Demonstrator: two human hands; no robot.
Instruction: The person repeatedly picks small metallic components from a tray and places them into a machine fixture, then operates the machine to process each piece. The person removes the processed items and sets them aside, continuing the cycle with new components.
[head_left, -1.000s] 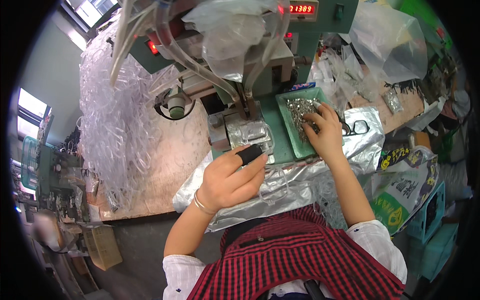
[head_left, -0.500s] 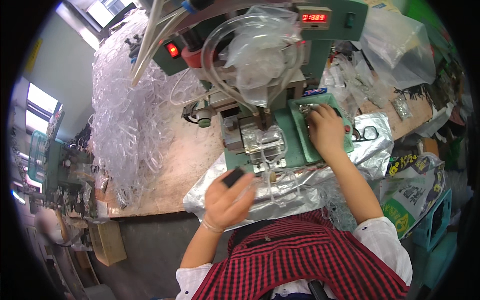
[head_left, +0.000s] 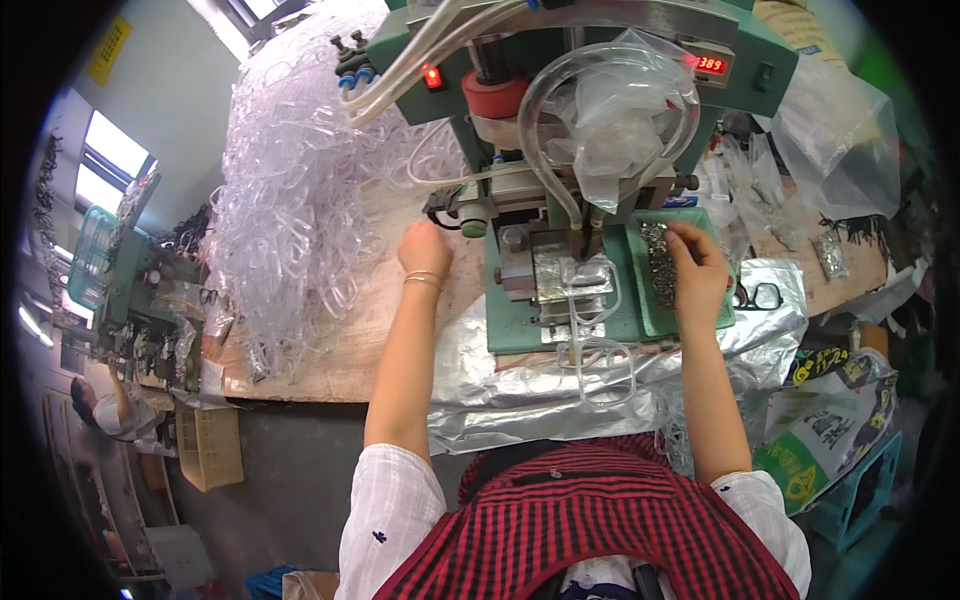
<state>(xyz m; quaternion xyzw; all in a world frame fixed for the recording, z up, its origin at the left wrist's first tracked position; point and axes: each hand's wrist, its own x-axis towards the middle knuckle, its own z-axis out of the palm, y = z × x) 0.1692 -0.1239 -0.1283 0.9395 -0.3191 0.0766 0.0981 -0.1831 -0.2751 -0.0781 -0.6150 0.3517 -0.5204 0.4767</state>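
Observation:
My left hand point(head_left: 426, 250) is curled like a fist beside the green-tipped knob point(head_left: 473, 222) on the machine's left side; its fingers face away and what they hold, if anything, is hidden. My right hand point(head_left: 700, 268) is over the green tray point(head_left: 655, 322), thumb and fingertips pinched together at the small shiny metal parts point(head_left: 660, 270). Whatever is in that pinch is too small to make out. Between my hands, a clear plastic eyeglass frame point(head_left: 605, 372) lies on the metal fixture point(head_left: 560, 265) of the green press machine point(head_left: 515, 338), hanging over its front edge.
A tall heap of clear plastic frames point(head_left: 300, 200) covers the table's left side. Silver foil point(head_left: 480, 400) lies under the machine, with dark-rimmed glasses point(head_left: 766, 296) on it at right. Clear tubes point(head_left: 530, 120) and a plastic bag point(head_left: 625, 120) hang above the fixture.
My left hand has gone from in front of the machine, up and left to beside the knob; the dark thing seen at it is out of sight. My right hand stays at the tray. The view has shifted.

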